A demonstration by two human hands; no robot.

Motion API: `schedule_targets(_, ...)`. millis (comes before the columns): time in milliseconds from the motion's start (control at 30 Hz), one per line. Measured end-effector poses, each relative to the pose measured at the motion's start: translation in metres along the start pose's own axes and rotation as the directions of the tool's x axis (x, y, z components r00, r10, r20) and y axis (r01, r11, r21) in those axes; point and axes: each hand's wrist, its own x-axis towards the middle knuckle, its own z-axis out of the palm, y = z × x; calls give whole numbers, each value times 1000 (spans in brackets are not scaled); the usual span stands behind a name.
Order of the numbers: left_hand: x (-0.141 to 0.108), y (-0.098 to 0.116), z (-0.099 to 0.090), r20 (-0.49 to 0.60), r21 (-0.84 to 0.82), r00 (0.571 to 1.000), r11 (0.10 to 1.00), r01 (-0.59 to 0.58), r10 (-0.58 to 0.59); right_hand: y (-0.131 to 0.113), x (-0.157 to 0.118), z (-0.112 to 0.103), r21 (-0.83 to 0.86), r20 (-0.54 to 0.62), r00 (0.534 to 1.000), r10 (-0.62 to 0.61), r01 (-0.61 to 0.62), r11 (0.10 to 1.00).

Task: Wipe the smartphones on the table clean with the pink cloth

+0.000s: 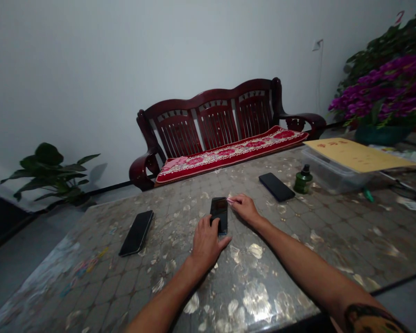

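Note:
A dark phone (223,213) lies flat on the patterned table (183,222) in the middle of the view. My left hand (208,238) rests over its lower left part, fingers apart, with the thumb near the bottom edge. At the phone's upper right corner, my right hand (243,206) pinches a small pink item (230,200) between its fingertips. A second dark phone (136,232) lies to the left, and a third phone (276,187) is at the right, beyond my right hand.
Beside the third phone stands a green bottle (302,179). A clear plastic box (333,173) bears a yellow envelope (357,154). Colourful bands (90,263) lie at the left. Purple flowers (381,88) stand at the right, and a wooden bench (215,120) is behind the table.

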Motion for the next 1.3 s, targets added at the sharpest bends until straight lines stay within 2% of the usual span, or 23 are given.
schedule_targets(133, 14, 8, -4, 79, 104, 996, 994, 36, -45, 2, 0, 1, 34, -8, 1000, 6, -6, 999)
schedule_targets(367, 23, 15, -1, 189, 233, 982, 970, -64, 20, 0, 0, 1, 64, 9, 1000, -3, 3, 998)
schedule_targets(500, 23, 17, 0, 197, 272, 979, 957, -105, 52, -2, -1, 0, 86, 3, 1000, 13, -13, 996)
schedule_targets(600, 23, 11, -4, 211, 250, 976, 963, -102, 49, -2, -2, -1, 77, 5, 1000, 21, -21, 997)
schedule_targets(800, 23, -19, -23, 264, 81, 963, 996, 31, -52, -3, -2, -1, 14, -6, 1000, 15, -15, 1000)
schedule_targets(900, 20, -31, -29, 249, 2, 964, 995, 96, -93, -9, -6, 2, -50, -23, 998, -57, 56, 997)
schedule_targets(1000, 18, -39, -30, 218, -56, 968, 989, 137, -122, -22, -16, 7, -102, 22, 979, -202, 203, 974)
schedule_targets(1133, 15, -47, -23, 131, -129, 987, 986, 109, -92, -43, -28, 15, -126, 127, 906, -405, 419, 899)
schedule_targets(1300, 13, -51, -14, 41, -123, 997, 990, 72, -67, -62, -32, 23, -226, 257, 815, -520, 573, 787)
